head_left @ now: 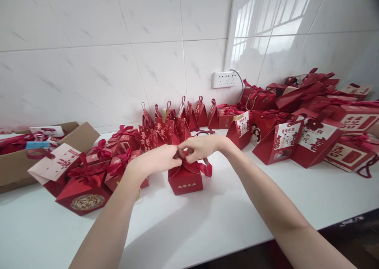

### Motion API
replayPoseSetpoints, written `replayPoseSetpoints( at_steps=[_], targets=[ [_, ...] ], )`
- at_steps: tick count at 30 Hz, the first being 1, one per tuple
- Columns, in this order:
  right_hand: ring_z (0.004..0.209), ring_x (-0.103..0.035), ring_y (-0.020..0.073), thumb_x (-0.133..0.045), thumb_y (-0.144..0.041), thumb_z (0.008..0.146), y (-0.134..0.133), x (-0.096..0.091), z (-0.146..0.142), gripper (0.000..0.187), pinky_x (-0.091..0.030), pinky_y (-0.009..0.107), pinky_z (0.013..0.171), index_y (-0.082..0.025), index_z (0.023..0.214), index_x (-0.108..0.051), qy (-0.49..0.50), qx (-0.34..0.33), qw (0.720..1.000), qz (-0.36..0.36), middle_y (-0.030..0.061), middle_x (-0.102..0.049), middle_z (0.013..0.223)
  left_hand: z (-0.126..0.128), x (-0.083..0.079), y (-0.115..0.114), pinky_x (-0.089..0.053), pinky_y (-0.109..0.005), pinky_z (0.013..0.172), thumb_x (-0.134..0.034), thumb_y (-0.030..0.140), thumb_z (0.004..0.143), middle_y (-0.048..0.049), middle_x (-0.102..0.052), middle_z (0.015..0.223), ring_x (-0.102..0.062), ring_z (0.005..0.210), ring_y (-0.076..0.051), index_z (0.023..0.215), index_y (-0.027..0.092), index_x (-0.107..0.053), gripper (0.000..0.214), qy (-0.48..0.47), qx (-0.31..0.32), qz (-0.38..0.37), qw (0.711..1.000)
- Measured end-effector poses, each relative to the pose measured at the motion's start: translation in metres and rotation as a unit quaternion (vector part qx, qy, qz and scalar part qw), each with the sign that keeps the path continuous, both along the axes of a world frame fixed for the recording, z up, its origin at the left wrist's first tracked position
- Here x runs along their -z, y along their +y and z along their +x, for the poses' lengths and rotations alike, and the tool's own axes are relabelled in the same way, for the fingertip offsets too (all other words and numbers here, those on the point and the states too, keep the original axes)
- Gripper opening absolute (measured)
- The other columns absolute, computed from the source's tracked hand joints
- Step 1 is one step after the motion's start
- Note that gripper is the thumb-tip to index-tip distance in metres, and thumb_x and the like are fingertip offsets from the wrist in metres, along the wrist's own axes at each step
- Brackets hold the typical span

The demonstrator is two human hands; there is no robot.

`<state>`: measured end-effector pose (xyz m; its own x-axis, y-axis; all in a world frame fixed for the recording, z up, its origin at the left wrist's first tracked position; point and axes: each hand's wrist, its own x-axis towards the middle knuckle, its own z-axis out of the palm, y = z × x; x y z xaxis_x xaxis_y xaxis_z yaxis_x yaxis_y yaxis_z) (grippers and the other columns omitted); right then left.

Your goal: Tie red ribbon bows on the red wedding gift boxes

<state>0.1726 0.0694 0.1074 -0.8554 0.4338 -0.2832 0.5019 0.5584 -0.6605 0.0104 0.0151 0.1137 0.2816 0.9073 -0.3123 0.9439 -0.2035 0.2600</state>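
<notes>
- A pale tiled wall [89,20] with a power strip [225,79] on it backed the white table [225,213] that I looked down on.
- The small red box [186,184] stood upright near the middle of the table, its gold lettering towards me, with a loose tail of ribbon [208,169] off its right side.
- Both hands met over its top. The right hand [199,147] had its fingers curled together, pinched on the ribbon as far as I could judge; the left hand [164,158] bent in to touch it, but what its fingertips gripped was hidden, so I could not tell.
- To work the ribbon well, I judged, called for even pulls from both sides, low over the lid, lest the light box skid or crumple.
- Upright boxes [166,128] crowded just behind, and ribboned boxes [85,194] sat close by the left forearm, so an outward elbow could have knocked them.
- Bare table lay in front, towards the near edge [266,240], and between the box and the right-hand boxes [275,142]: my best room for moving.
</notes>
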Motion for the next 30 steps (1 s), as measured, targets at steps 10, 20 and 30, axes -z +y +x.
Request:
replayPoseSetpoints(
  at_steps=[10,20,30],
  targets=[
    [0.050,-0.051,0.0071,-0.049,-0.013,0.074,-0.004,-0.007,0.006,0.010,-0.049,0.019,0.048,-0.017,0.083,-0.051,0.019,-0.078,0.990,-0.115,-0.0080,-0.048,0.056,-0.005,0.005,0.003,-0.029,-0.025,0.047,-0.044,0.027,0.073,-0.0035,-0.058,0.073,-0.048,0.057,-0.014,0.079,0.018,-0.054,0.014,-0.002,0.019,0.025,1.000],
    [0.060,-0.062,0.0131,-0.057,-0.029,0.073,-0.015,-0.004,-0.002,0.020,-0.046,0.019,0.043,-0.016,0.087,-0.054,-0.054,0.055,0.993,0.084,0.0022,-0.061,0.079,-0.001,-0.002,-0.001,-0.032,-0.025,0.050,-0.046,0.027,0.071,-0.0039,-0.062,0.077,-0.054,0.060,-0.016,0.085,0.018,-0.058,0.020,-0.003,0.028,0.020,0.999],
    [0.062,-0.060,0.0124,-0.048,-0.021,0.073,-0.010,-0.008,0.009,0.008,-0.040,0.020,0.050,-0.018,0.076,-0.054,-0.052,0.043,0.990,0.122,-0.0005,-0.063,0.067,-0.005,0.002,0.001,-0.024,-0.026,0.045,-0.042,0.028,0.072,-0.0021,-0.055,0.069,-0.045,0.052,-0.012,0.072,0.019,-0.046,0.010,-0.011,0.035,0.032,0.999]
  ],
)
